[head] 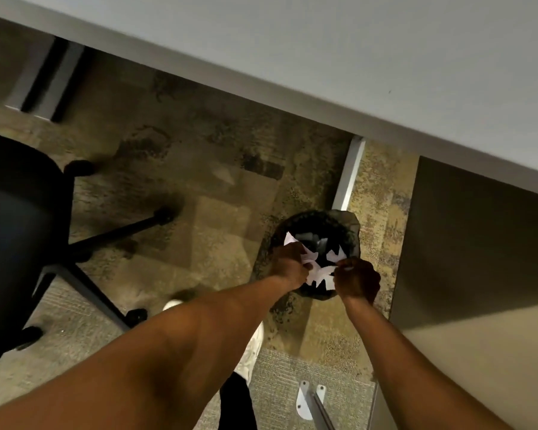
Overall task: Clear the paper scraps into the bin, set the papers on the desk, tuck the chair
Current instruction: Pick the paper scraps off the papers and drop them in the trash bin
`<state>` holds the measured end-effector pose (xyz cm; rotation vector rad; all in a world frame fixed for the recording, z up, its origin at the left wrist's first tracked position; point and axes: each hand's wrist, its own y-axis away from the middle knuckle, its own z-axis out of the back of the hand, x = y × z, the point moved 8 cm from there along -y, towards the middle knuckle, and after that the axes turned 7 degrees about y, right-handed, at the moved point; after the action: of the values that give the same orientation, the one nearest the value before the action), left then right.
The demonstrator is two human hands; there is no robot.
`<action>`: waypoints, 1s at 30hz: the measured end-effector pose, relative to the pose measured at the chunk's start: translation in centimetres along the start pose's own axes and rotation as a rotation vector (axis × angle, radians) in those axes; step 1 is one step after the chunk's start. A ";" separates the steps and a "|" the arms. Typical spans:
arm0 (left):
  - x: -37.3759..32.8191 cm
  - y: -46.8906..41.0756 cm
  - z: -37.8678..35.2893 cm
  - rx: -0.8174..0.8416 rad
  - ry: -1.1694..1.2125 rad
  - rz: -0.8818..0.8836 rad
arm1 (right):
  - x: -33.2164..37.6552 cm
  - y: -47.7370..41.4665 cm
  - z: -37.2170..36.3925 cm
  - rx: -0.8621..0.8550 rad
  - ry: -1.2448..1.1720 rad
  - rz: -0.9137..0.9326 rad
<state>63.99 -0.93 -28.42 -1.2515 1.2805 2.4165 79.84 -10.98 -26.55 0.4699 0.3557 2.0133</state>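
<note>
A small round black bin (pixel 319 223) with a dark liner stands on the carpet beside a desk leg. Both my hands hover over its mouth. My left hand (pixel 288 263) and my right hand (pixel 357 279) each pinch white paper scraps (pixel 319 273), which hang between them above the bin opening. One scrap (pixel 289 238) sticks up past my left hand. The grey desk (pixel 385 57) spans the top of the view. The black office chair (pixel 16 218) stands at the left, pulled away from the desk.
The chair's wheeled base (pixel 112 240) spreads across the patterned carpet. A grey desk leg (pixel 350 172) rises behind the bin, and a dark side panel (pixel 479 252) stands at the right. A metal foot bracket (pixel 309 401) lies at the bottom. My white shoe (pixel 252 349) shows under my left arm.
</note>
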 end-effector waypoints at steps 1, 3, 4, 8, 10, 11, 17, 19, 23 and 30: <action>0.1 -0.7 -0.3 0.002 -0.010 0.010 | -0.1 -1.0 -0.8 0.022 0.016 0.007; 0.0 -2.2 -1.1 0.006 -0.038 0.005 | -0.1 -2.2 -2.0 0.098 -0.012 0.011; 0.0 -2.7 -1.6 0.046 -0.031 0.022 | 0.2 -2.7 -2.6 0.152 -0.062 0.013; 1.9 -4.8 -3.5 0.228 -0.122 0.099 | 0.9 -3.8 -4.7 0.331 -0.244 0.041; 3.1 -4.8 -4.0 0.323 -0.135 0.166 | 1.2 -3.9 -5.0 0.354 -0.327 0.072; 3.3 -4.8 -3.8 0.333 -0.148 0.172 | 1.4 -4.0 -5.0 0.349 -0.362 0.097; 4.9 -3.3 -4.4 0.536 -0.042 0.256 | 1.9 -2.2 -4.2 0.307 -0.341 0.168; 5.0 -2.5 -3.6 0.517 -0.012 0.253 | 2.0 -1.2 -4.2 0.305 -0.347 0.170; 3.3 -0.2 -0.7 0.414 -0.301 0.052 | 3.4 0.8 -4.3 0.302 -0.255 0.190; 3.0 3.6 7.6 0.148 -0.204 0.026 | 7.7 4.2 -4.6 0.282 -0.215 0.219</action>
<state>55.73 1.68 -26.06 -0.9288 1.3922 2.3452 71.10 -6.29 -27.42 0.9276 0.4735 2.1056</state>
